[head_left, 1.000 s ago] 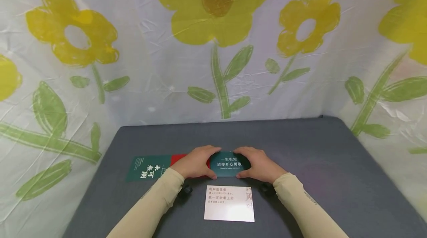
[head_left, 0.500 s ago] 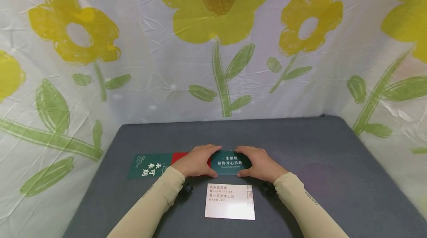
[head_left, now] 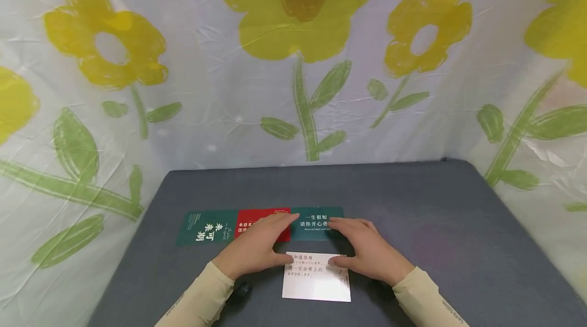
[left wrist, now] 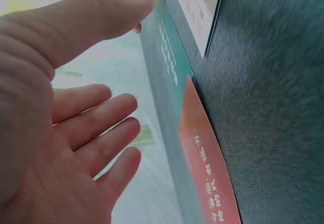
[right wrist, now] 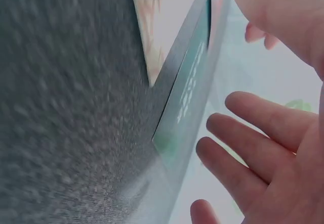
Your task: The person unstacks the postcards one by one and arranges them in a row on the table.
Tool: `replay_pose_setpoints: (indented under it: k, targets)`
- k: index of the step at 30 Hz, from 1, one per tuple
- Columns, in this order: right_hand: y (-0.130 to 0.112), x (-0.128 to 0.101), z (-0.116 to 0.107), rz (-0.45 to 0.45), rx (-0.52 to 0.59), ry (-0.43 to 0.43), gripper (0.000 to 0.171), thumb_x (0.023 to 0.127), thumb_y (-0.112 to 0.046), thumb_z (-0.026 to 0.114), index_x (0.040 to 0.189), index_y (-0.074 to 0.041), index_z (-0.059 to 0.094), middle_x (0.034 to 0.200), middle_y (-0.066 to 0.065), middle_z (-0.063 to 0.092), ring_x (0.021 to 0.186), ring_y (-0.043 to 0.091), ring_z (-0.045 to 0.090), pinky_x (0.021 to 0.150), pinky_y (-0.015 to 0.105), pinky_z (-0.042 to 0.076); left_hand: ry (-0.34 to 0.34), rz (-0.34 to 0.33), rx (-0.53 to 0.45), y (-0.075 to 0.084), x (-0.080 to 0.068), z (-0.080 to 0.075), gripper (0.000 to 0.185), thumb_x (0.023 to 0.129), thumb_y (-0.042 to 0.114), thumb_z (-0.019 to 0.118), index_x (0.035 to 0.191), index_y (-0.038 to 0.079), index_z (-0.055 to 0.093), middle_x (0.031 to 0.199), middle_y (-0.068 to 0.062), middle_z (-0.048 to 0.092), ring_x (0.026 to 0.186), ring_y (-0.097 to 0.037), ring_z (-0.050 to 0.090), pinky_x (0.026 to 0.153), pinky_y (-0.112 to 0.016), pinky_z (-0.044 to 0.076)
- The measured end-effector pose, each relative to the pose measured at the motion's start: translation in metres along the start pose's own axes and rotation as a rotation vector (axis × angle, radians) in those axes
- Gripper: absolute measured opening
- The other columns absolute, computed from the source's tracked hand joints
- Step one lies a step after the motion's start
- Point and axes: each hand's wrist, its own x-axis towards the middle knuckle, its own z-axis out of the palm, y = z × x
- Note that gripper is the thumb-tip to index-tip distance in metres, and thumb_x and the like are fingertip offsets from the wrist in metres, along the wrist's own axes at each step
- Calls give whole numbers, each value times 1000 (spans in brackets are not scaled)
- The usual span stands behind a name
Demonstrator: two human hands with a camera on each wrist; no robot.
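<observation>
Three cards lie in a row on the dark grey table: a green card (head_left: 187,233) on the left, a red card (head_left: 252,215) in the middle and another green card (head_left: 307,235) on the right, all with white lettering. Nearer the person lies a white card (head_left: 316,287) with brownish lettering. Above the red card and the white card's left edge hovers my left hand (head_left: 257,246), holding nothing. My right hand (head_left: 373,251), also holding nothing, spreads over the right sides of the green and white cards. Both wrist views show relaxed, parted fingers (left wrist: 114,113) clear of the cards.
The grey table (head_left: 435,205) reaches back to a pale curtain (head_left: 206,87) printed with yellow flowers, which also hangs at both sides. A dark wrist device (head_left: 242,289) sits under the left wrist.
Both hands have let go of the right green card's sides and moved toward the person, thumbs now over the white card. More of the red card shows. The cards stay put.
</observation>
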Motion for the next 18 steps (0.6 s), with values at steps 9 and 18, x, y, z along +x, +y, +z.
replay_pose_setpoints:
  k: [9,18]
  targets:
    - [-21,-28,7,-40,-2,-25,78,88,-49,89,153,-17,60,156,0,62,144,26,59,121,64,38,-76,42,60,14,-27,8,90,80,51,92,158,25,57,153,1,64,143,-26,59,123,-56,46]
    - [-29,-46,22,-54,-32,7,80,85,-54,90,150,-18,61,152,-4,63,139,21,59,117,60,42,-88,81,77,18,-35,15,89,79,51,93,157,25,57,152,5,64,137,-21,60,119,-51,50]
